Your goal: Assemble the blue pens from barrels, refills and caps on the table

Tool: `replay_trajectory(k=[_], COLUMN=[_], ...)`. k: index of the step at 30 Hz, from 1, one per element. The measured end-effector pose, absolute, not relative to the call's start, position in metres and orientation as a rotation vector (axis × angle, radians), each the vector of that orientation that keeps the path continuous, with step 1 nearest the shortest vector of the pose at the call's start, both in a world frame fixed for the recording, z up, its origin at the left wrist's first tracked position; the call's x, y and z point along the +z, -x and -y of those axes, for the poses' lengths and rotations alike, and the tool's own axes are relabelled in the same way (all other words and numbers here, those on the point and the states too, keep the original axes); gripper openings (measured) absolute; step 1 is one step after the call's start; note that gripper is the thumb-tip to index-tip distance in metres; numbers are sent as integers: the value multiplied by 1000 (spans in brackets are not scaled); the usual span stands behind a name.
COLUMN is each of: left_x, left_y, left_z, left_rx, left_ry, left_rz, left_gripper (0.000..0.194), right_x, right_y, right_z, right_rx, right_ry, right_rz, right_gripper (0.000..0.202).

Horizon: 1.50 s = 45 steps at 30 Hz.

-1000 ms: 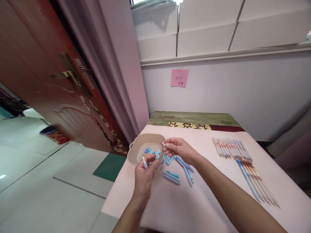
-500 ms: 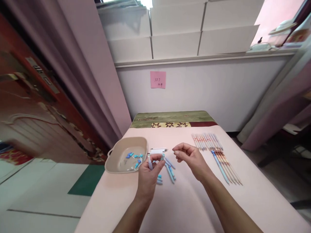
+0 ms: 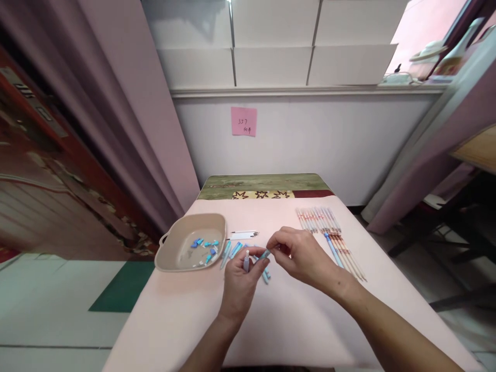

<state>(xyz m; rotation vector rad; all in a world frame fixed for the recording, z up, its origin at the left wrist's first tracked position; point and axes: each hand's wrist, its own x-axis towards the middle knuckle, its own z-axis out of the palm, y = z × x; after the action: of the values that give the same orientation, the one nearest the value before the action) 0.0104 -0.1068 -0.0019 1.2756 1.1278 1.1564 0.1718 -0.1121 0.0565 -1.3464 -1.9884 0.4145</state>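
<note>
Pen part [image 3: 264, 254] pinched between left thumb and fingers [image 3: 241, 281], tip grasped by right fingertips [image 3: 268, 248], pale piece [image 3: 246, 262] also gripped in left hand, held above table [image 3: 294, 320].

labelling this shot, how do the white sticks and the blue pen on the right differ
The white sticks are thin; the blue pen is thicker. The sticks lie crosswise near the bin, while the pen slants lengthwise beside patterned pens. Both rest on the table.

Left hand [image 3: 243, 276] upright, right hand [image 3: 296, 253] reaching across (fingertips pinched), both forearms bare
</note>
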Motion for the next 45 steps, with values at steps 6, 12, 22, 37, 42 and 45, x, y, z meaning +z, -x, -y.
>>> replay_trajectory(k=[6,12,22,37,42,45], left_x=[5,13,22,-3,9,18], left_y=[-9,-4,-17,2,8,12], left_z=[112,110,112,108,106,106], left_rx=[1164,1224,1168,956,924,957], left_ry=[-1100,-930,-849,-1142,-1450,-1634], left_rz=[-1115,-1068,-1003,-939,-1032,-1095], left_gripper=[27,34,36,28,23,17], right_x=[68,31,-25,-21,-13,-11], right_y=[-168,-156,-103,-162,-166,-164], right_z=[113,125,138,126,121,121], right_rx=[747,965,1181,1197,1160,1170], right_ry=[1291,1140,893,967,1025,1018], right_rz=[1758,1151,677,595,690,708], right_gripper=[23,24,30,24,22,22])
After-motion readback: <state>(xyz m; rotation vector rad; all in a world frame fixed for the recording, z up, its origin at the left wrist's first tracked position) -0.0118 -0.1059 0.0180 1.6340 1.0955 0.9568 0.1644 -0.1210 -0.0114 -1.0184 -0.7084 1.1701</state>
